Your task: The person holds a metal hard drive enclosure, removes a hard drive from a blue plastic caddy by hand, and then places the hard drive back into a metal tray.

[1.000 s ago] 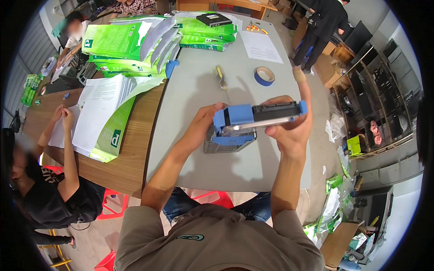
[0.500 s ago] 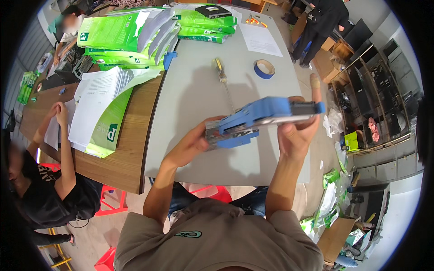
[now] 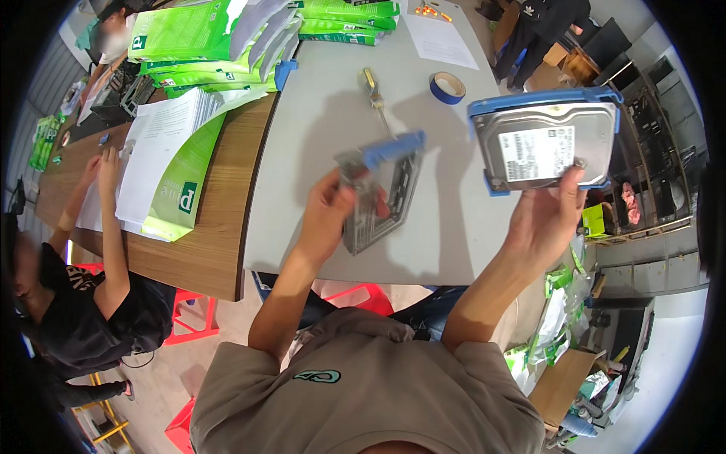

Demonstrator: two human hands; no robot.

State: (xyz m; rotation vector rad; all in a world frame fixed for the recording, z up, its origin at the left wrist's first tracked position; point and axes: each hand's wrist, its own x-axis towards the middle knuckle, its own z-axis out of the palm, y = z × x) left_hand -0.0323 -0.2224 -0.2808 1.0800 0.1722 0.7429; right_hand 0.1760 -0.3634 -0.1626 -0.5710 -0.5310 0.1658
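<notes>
My right hand (image 3: pixel 548 223) grips a hard drive (image 3: pixel 597 136) in a blue plastic caddy, raised over the table's right side with its labelled face toward me. The thumb presses on the drive's lower edge. In my left hand (image 3: pixel 325 219) is a metal drive bracket (image 3: pixel 382 216) with a blue plastic latch, tilted above the grey table (image 3: pixel 295 204); it is partly blurred. The two parts are well apart. Beyond the bracket lies a screwdriver (image 3: pixel 373 91) with a clear yellowish handle, its shaft toward me. A roll of blue-edged tape (image 3: pixel 448 88) rests to its right.
Green paper packs (image 3: pixel 189 38) are stacked at the far left. An opened paper ream (image 3: pixel 178 144) lies on the brown table (image 3: pixel 215 227), where another person's hands (image 3: pixel 106 166) rest. A printed sheet (image 3: pixel 441 41) and orange-handled tools (image 3: pixel 431 10) lie at the back. Right stands a metal rack (image 3: pixel 650 144).
The hard drive and the bracket, close together before, are now separated. My right hand has moved right and turned the drive's face toward me; my left hand has tilted the bracket.
</notes>
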